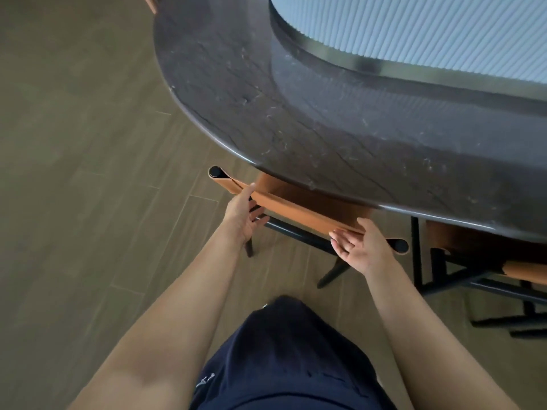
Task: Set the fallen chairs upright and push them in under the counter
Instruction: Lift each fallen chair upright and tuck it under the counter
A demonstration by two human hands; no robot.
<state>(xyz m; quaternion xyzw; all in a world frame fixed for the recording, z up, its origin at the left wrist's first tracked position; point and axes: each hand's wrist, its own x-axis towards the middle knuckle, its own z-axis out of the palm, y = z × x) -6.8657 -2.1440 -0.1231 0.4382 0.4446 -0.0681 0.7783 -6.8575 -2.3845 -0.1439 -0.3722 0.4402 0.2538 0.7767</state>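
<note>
You stand on a wood-look plank floor [74, 143] facing a dark, veined stone counter [296, 99] with a curved edge. A pale fluted panel [414, 34] rises from the counter top, set back from that edge. The near chair [296, 207], tan leather on a black frame, is upright with its seat under the counter edge; only the backrest and rear legs show clear of it. A second chair [518, 272] of the same make sits under the counter to the right of the first. The only marking is a small white mark [204, 380] on your navy shorts [290, 350], and it is not legible. Both arms are extended toward the counter. Your left hand [244, 213] is at the left end of the backrest, fingers [257, 216] loose and spread, gripping nothing. Your right hand [361, 247] is at the right end, fingers [340, 236] flat against the rear face and the thumb resting on the top edge.
</note>
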